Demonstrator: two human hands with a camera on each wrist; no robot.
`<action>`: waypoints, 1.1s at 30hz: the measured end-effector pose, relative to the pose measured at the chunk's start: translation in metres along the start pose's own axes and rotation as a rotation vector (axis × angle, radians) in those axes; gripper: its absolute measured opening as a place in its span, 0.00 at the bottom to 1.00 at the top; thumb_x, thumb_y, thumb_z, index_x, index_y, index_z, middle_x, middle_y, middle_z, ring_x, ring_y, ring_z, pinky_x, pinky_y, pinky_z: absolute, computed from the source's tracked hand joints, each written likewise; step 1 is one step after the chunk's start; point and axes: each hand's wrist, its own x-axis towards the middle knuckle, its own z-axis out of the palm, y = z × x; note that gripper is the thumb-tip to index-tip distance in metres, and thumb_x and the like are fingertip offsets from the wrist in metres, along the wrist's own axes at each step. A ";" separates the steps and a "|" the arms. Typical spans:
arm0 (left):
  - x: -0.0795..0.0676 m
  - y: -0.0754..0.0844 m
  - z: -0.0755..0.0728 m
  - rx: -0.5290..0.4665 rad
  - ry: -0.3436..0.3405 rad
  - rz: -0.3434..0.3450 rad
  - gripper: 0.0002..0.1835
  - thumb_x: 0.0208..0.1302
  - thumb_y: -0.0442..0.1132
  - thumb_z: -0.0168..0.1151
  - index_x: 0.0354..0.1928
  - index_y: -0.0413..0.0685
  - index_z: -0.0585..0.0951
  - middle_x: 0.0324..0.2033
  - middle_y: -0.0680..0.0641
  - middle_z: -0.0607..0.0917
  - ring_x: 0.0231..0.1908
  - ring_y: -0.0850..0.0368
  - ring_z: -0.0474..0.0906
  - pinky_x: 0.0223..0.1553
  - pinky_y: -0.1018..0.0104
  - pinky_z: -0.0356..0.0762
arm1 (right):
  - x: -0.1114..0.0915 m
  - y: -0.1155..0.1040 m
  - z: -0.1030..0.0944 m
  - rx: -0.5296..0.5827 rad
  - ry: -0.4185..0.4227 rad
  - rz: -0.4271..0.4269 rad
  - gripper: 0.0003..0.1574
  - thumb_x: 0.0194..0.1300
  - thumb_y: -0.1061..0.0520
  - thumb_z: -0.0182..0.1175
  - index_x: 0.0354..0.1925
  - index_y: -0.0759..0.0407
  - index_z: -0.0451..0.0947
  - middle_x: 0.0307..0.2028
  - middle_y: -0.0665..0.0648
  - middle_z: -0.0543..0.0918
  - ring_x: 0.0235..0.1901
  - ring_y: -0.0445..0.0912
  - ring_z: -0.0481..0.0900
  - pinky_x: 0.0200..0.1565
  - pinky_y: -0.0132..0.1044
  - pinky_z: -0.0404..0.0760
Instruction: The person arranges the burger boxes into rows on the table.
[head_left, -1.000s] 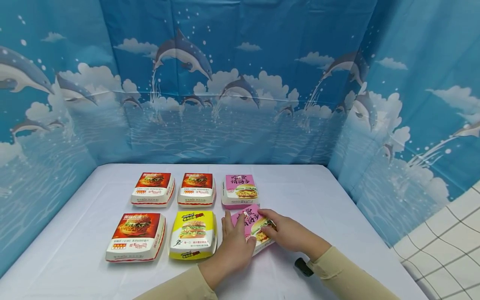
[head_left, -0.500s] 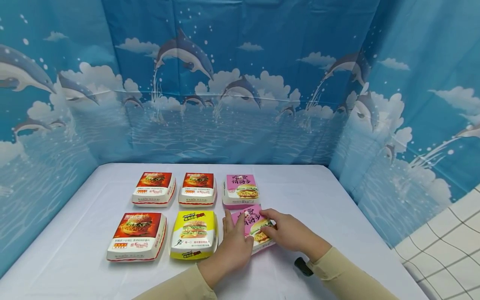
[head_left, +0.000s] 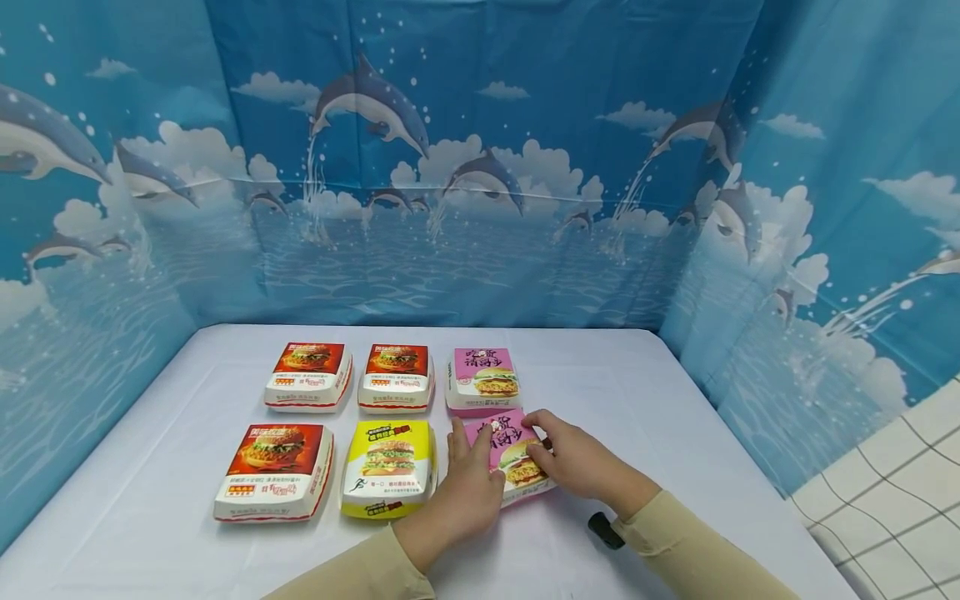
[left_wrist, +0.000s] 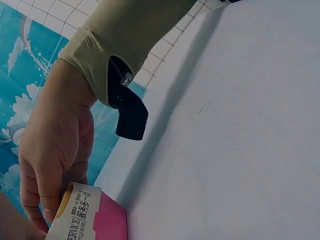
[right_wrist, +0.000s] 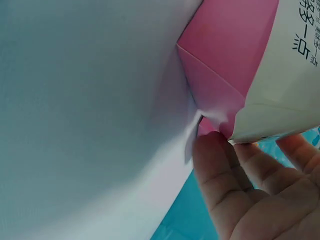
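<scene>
A pink-and-white burger box sits turned at an angle in the front row, with both hands on it. My left hand grips its left side, the fingers reaching toward the far corner and the thumb at the near one. On the other side my right hand holds the right edge between index finger and thumb. In the right wrist view, fingertips touch the lower edge of the box. The left wrist view shows the right hand over the box end; only a bit of my left hand appears.
Behind it stands another pink burger box. To its left is a yellow burger box. Red burger boxes fill the other places of two rows on the white table. A dolphin curtain surrounds the table.
The held pink burger box has turned slightly, its near edge now a little straighter. Both hands have shifted only a little with it. The other boxes stay in place.
</scene>
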 end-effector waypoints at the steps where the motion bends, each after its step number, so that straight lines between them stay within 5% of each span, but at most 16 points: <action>1: 0.000 0.000 0.000 -0.001 -0.001 -0.001 0.37 0.77 0.38 0.57 0.84 0.46 0.56 0.84 0.37 0.29 0.84 0.32 0.30 0.78 0.29 0.49 | 0.000 0.000 0.000 0.001 -0.003 -0.004 0.30 0.77 0.49 0.61 0.73 0.48 0.70 0.64 0.56 0.82 0.57 0.49 0.83 0.63 0.53 0.83; 5: 0.000 0.001 -0.001 -0.007 0.002 0.003 0.37 0.77 0.37 0.57 0.83 0.46 0.57 0.84 0.37 0.29 0.84 0.32 0.31 0.77 0.29 0.50 | 0.000 -0.001 0.002 -0.022 -0.011 -0.023 0.37 0.78 0.49 0.60 0.80 0.46 0.64 0.74 0.56 0.73 0.72 0.52 0.74 0.72 0.57 0.74; 20: -0.001 -0.001 0.001 -0.006 0.013 0.000 0.42 0.75 0.45 0.62 0.84 0.46 0.56 0.84 0.34 0.31 0.83 0.31 0.33 0.75 0.27 0.53 | -0.002 -0.002 0.004 -0.055 0.005 -0.022 0.38 0.77 0.46 0.61 0.80 0.45 0.65 0.73 0.57 0.73 0.70 0.52 0.75 0.71 0.57 0.75; 28: 0.001 -0.001 0.000 -0.011 0.012 -0.012 0.40 0.75 0.41 0.61 0.83 0.46 0.57 0.84 0.34 0.32 0.83 0.31 0.32 0.77 0.28 0.50 | -0.001 -0.002 0.001 -0.041 0.001 -0.061 0.39 0.75 0.47 0.64 0.79 0.50 0.67 0.82 0.55 0.61 0.80 0.57 0.62 0.76 0.58 0.66; 33: 0.001 -0.002 -0.002 -0.026 0.013 -0.015 0.39 0.75 0.39 0.60 0.83 0.47 0.57 0.84 0.35 0.32 0.84 0.32 0.33 0.77 0.28 0.48 | 0.001 -0.002 -0.001 -0.024 0.001 -0.052 0.40 0.74 0.46 0.65 0.78 0.50 0.67 0.79 0.55 0.69 0.73 0.54 0.74 0.73 0.56 0.72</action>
